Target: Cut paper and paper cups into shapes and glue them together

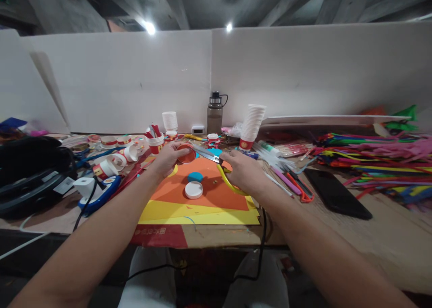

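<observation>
My left hand (167,158) grips a round orange piece (186,156) at its edge, thumb on top; it looks like paper, but I cannot be sure. Scissors (206,154) with yellow handles are in my right hand (245,169), fingers wrapped round the grips. Their blades point left and reach the round piece; whether they are cutting into it I cannot tell. Under both hands lie orange sheets (222,195) over yellow sheets (222,217). On the orange sheet sit a white round lid-like piece (193,190) and, just behind it, a blue disc (195,177).
Stacked paper cups (254,121) and a water bottle (215,114) stand at the back. Cut cup pieces (110,167) and a blue-and-white power strip (101,192) lie left. On the right are pens (286,180), a black phone (337,193) and colourful pipe cleaners (378,157).
</observation>
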A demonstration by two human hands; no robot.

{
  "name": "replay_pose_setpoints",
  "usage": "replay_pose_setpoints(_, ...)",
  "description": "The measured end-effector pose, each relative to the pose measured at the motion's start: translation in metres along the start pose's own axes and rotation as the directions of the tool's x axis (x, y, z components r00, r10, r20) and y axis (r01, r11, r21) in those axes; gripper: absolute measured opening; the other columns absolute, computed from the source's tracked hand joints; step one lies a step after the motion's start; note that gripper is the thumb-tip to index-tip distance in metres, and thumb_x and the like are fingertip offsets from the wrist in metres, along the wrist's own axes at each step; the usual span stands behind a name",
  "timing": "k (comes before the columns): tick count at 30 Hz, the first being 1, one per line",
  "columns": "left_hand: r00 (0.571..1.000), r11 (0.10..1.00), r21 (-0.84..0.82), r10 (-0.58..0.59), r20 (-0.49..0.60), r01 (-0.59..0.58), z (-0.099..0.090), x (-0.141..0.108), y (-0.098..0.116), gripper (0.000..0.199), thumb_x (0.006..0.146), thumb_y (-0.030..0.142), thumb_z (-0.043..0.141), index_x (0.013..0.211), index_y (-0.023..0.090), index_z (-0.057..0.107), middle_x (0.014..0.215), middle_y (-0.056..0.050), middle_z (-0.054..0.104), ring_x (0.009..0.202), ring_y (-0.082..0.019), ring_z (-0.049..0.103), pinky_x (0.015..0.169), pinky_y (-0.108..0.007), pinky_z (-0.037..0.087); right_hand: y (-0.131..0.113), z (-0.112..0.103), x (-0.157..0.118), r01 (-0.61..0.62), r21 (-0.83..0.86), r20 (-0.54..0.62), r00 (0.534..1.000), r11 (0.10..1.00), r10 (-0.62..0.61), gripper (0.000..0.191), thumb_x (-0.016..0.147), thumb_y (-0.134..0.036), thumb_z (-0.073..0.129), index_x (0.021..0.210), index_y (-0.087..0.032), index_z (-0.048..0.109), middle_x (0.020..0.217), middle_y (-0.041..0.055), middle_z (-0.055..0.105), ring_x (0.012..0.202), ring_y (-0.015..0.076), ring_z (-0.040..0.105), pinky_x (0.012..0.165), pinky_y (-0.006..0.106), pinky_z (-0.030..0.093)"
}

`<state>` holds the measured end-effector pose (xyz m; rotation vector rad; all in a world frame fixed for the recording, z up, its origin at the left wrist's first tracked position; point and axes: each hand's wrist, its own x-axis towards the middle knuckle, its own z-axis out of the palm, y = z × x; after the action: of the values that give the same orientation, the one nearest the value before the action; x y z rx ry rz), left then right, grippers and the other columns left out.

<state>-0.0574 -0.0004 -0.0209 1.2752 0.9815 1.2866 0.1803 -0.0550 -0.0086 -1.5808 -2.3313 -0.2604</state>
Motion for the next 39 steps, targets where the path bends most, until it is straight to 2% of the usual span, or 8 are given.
replay_pose_setpoints(10,0.999,0.992,-0.121,-0.044,-0.009,0.043,0.0,0.001,0.001,0.034,0.053,0.029,0.081,0.081,0.013,0.071,0.064,-0.001,0.066,0.052,-0.011,0.057,0.037,-0.017,0.035,0.001,0.005,0.002,0.053,-0.064,-0.047,0.997,0.997,-0.056,0.034,0.088,-0.027,0.055,0.121,-0.025,0.064,0.105,0.009,0.065,0.093,0.0215,0.062,0.065,0.028,0.037)
replay_pose_setpoints(19,0.998,0.996,-0.07,-0.052,0.043,0.055,-0.002,0.003,0.0,0.03,0.059,0.028,0.08,0.083,0.012,0.072,0.067,-0.004,0.068,0.05,-0.01,0.057,0.037,-0.017,0.034,0.003,0.01,0.004,0.093,-0.055,-0.034,0.995,0.994,-0.095,0.033,0.088,-0.022,0.055,0.12,-0.024,0.063,0.107,0.0082,0.066,0.09,0.02,0.062,0.068,0.027,0.039)
replay_pose_setpoints(24,0.998,0.995,-0.091,-0.045,0.034,0.048,-0.004,0.006,-0.005,0.026,0.062,0.026,0.078,0.083,0.012,0.072,0.07,-0.005,0.07,0.054,-0.011,0.06,0.039,-0.017,0.036,0.002,0.011,0.004,0.099,-0.075,-0.024,0.995,0.992,-0.101,0.033,0.089,-0.019,0.052,0.12,-0.023,0.063,0.106,0.0094,0.065,0.091,0.0207,0.062,0.068,0.027,0.039)
replay_pose_setpoints(31,0.996,0.992,-0.083,-0.089,0.016,0.09,-0.005,0.006,-0.005,0.026,0.059,0.025,0.079,0.08,0.011,0.072,0.069,-0.005,0.069,0.052,-0.011,0.059,0.038,-0.017,0.036,0.002,0.012,0.006,0.115,-0.095,-0.03,0.993,0.989,-0.118,0.029,0.09,-0.021,0.051,0.116,-0.022,0.063,0.104,0.009,0.066,0.089,0.0213,0.063,0.065,0.028,0.038)
replay_pose_setpoints(39,0.994,0.99,-0.088,-0.11,-0.012,0.109,-0.004,0.007,-0.005,0.028,0.054,0.024,0.08,0.077,0.01,0.071,0.062,-0.003,0.065,0.045,-0.008,0.052,0.034,-0.017,0.024,0.001,0.013,0.005,0.089,-0.091,0.015,0.996,0.992,-0.088,0.035,0.087,-0.019,0.049,0.118,-0.024,0.064,0.109,0.0096,0.069,0.085,0.0222,0.065,0.064,0.028,0.038)
